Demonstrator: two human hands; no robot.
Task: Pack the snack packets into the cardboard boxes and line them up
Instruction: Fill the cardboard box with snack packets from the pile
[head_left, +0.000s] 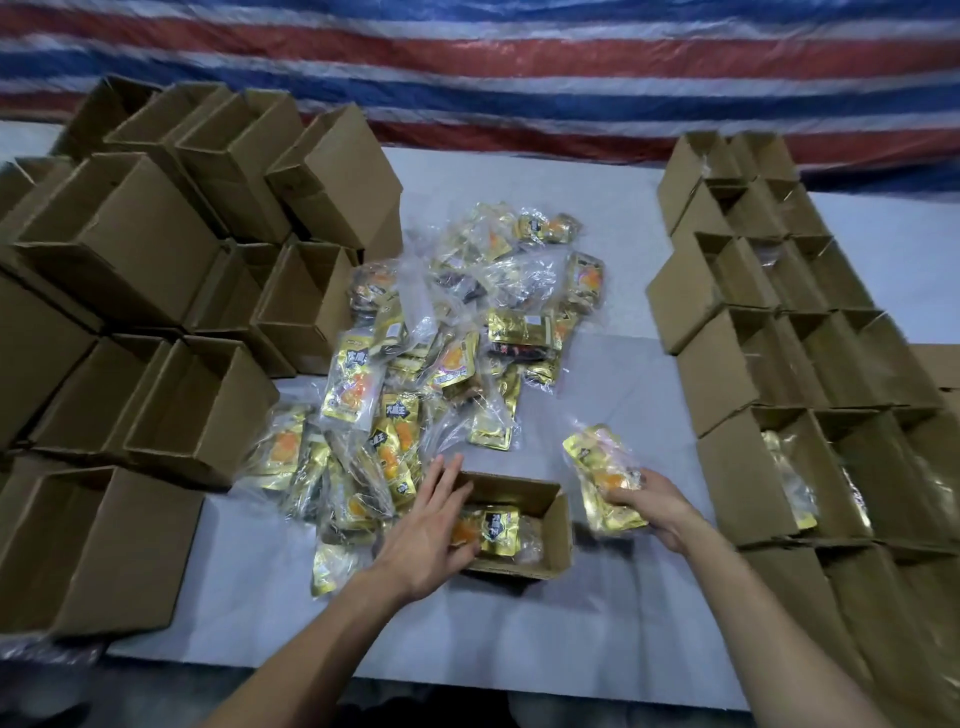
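Near the tabletop's (613, 343) front edge, straight-fingered left hand (431, 530) rests on the box (553, 525); right hand (657, 501) grips a packet (597, 467)

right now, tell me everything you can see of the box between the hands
The box is small, of brown corrugated cardboard, open at the top and upright on the pale table cover. Inside lie gold packets, one face up with an orange picture. The left hand, fingers straight, lies over its left end. The pile of loose packets sits close behind it and to its left.
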